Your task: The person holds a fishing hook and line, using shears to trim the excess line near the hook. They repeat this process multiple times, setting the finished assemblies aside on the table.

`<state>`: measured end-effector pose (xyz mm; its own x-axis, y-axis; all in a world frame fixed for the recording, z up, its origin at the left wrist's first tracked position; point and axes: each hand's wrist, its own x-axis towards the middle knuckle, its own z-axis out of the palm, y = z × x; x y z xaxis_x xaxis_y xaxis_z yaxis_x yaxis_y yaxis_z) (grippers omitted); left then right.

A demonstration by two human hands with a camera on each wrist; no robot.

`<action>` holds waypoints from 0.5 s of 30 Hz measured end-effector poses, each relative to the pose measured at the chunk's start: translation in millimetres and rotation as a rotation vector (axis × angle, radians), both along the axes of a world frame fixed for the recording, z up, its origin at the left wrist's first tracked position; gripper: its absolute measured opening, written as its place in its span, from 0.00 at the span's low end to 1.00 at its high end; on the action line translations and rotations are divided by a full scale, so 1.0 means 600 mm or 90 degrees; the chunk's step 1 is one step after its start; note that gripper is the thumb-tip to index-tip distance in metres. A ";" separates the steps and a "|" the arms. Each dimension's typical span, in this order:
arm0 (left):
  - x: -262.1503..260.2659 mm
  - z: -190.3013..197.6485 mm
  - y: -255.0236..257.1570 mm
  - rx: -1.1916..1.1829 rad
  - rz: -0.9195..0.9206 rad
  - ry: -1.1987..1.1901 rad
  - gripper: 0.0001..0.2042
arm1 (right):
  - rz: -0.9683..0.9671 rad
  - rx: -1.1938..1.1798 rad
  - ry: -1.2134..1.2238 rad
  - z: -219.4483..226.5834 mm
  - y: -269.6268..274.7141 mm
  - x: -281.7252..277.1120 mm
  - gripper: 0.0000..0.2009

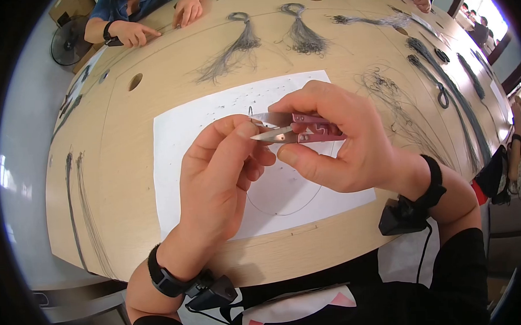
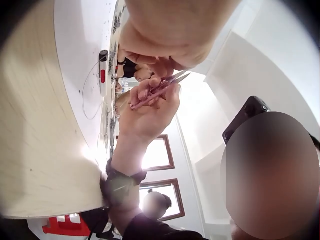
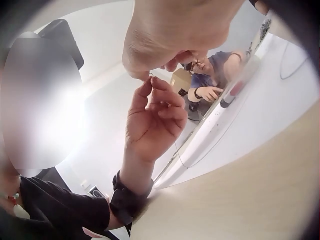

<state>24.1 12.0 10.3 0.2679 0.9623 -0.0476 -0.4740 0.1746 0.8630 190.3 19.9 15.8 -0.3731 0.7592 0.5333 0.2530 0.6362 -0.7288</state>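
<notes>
My left hand [image 1: 214, 176] pinches the end of a thin wire-like strand between thumb and forefinger. From there the strand [image 1: 277, 214] hangs in a wide curve over a white sheet of paper [image 1: 173, 166]. My right hand [image 1: 352, 138] grips small thread snips [image 1: 277, 136] with pink handles, thumb below and fingers above. Their pointed blades are apart and reach the left fingertips. A small dark loop [image 1: 250, 110] shows just above those fingertips. In the left wrist view the pink snips [image 2: 152, 95] lie across the right hand's fingers; in the right wrist view they are hidden.
Dark specks dot the paper's far part. Looped bundles of grey strands [image 1: 304, 33] lie beyond it, with loose strands [image 1: 397, 104] and long dark bundles [image 1: 456, 107] to the right. Thin strands [image 1: 81, 193] lie at left. Another person's hands [image 1: 135, 33] rest across the table.
</notes>
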 end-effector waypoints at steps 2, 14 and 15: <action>0.000 -0.003 -0.001 -0.005 -0.007 -0.009 0.04 | 0.000 0.024 -0.021 -0.004 0.002 0.000 0.14; 0.004 -0.012 -0.003 0.080 -0.010 0.067 0.03 | -0.034 0.146 -0.047 -0.006 0.002 -0.005 0.11; 0.004 -0.013 -0.002 0.088 -0.009 0.064 0.03 | -0.027 0.146 -0.051 -0.006 0.002 -0.005 0.11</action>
